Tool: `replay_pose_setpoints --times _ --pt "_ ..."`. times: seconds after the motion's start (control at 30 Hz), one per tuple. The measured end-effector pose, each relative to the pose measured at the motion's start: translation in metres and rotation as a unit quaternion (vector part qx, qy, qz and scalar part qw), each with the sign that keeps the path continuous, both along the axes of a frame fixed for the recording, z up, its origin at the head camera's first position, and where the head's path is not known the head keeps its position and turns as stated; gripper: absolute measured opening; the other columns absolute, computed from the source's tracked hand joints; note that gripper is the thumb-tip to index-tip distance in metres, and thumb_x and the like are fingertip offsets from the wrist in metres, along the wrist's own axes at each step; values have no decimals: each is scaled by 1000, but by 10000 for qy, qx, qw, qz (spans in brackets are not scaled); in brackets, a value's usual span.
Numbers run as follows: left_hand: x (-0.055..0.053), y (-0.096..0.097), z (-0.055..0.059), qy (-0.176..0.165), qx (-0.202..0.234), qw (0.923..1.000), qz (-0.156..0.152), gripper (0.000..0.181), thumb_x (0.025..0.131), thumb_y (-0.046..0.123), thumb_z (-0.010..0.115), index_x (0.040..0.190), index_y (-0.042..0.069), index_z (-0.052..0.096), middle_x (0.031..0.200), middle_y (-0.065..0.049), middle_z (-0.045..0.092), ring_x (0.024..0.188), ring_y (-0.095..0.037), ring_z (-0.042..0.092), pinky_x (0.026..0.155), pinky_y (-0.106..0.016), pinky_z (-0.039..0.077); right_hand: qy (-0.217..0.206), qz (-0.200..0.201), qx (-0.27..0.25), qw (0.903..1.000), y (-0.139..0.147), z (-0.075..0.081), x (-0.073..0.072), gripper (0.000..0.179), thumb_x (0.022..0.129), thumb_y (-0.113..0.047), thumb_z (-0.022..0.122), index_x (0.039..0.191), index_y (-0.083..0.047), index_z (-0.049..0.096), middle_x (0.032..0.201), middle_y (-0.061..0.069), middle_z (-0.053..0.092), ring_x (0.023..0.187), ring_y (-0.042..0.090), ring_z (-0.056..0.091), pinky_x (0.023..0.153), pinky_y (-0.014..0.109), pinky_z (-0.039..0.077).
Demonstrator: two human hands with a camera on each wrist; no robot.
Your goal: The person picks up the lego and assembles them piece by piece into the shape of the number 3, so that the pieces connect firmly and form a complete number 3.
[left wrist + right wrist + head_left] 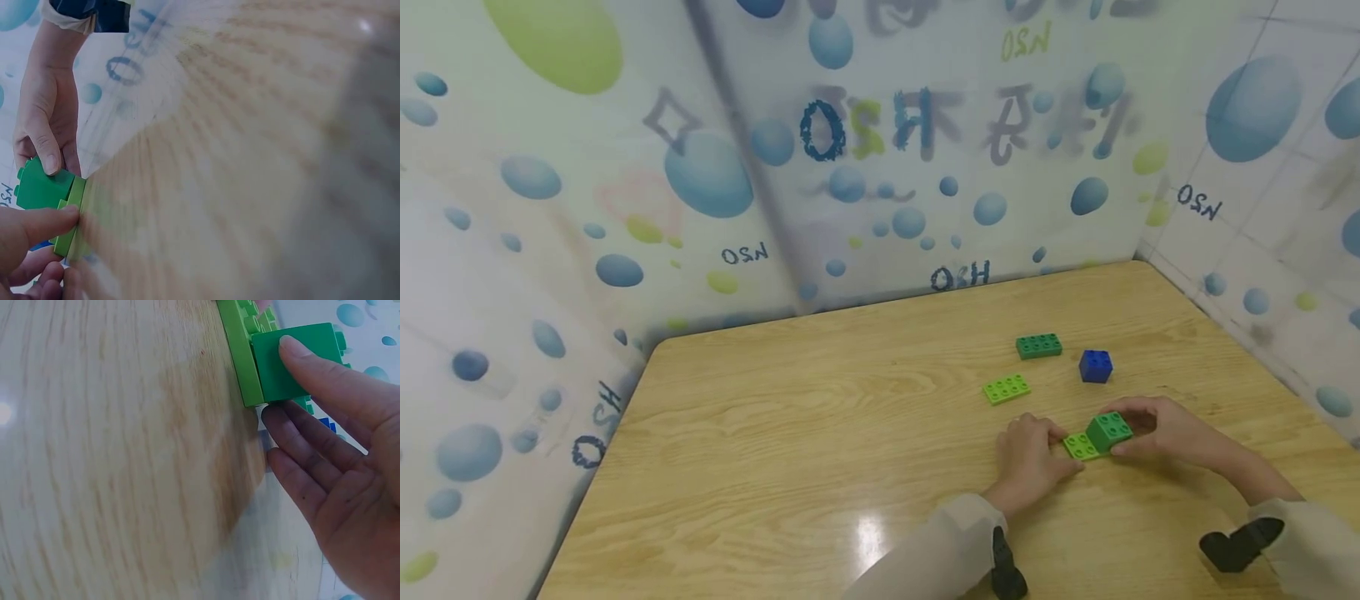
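Observation:
A green two-by-two toy brick sits over the right half of a flat lime-green brick on the table. My right hand holds the green brick, with its thumb on the near face and fingers behind. On the left, my left hand pinches the lime brick's end between thumb and fingers. In the left wrist view, the left thumb lies along the edge of the lime brick. The studs on its left half stay bare.
Beyond the hands lie another flat lime-green brick, a dark green flat brick and a blue two-by-two brick. The wooden table meets a patterned curtain at its back edge.

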State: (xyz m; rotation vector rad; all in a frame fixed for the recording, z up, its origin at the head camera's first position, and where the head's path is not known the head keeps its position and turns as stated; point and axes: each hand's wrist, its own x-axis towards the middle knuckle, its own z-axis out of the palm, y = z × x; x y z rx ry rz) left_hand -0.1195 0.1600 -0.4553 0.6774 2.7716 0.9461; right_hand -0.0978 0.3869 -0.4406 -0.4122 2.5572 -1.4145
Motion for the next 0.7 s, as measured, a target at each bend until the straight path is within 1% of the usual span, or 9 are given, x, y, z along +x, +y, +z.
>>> replay_pose_setpoints --times 0.13,0.3,0.4,0.5,0.63,0.7 --pt "0 -1 1 5 4 10000 1 33 71 41 79 99 27 70 78 17 43 69 0 35 67 -19 28 34 89 -164 9998 0 0 0 49 78 -5 73 117 15 52 106 -15 61 94 -4 56 76 18 46" --pt "1 0 1 -31 -18 10000 3 34 70 42 79 99 28 69 77 17 42 69 0 35 66 -19 28 136 310 -272 9991 1 0 -1 47 79 -3 71 117 15 51 106 -18 61 95 -3 56 77 17 45" --pt "1 0 1 -69 -39 10000 -11 34 70 42 79 99 28 69 77 17 42 69 -1 35 66 -19 28 199 515 -253 9982 4 1 -1 46 80 -2 70 118 15 50 109 -20 60 96 -2 56 77 19 47" --pt "1 0 1 -73 -79 9999 -2 33 70 42 79 98 29 69 77 17 42 69 -1 35 66 -19 28 275 718 -227 9968 8 7 -3 46 81 -1 69 121 13 50 114 -19 59 97 0 57 77 20 47" --pt "1 1 2 -38 -145 9999 47 33 69 43 79 97 29 69 77 17 42 69 -1 35 67 -19 28 210 853 -275 9958 13 19 -7 46 83 0 66 124 12 49 118 -13 59 100 1 57 78 22 48" --pt "1 1 2 -37 -155 9999 65 33 69 43 80 97 29 69 77 17 42 70 -1 35 67 -19 28 -21 831 -317 9960 14 26 -11 46 85 0 64 125 13 46 119 -5 60 102 2 57 78 24 49"
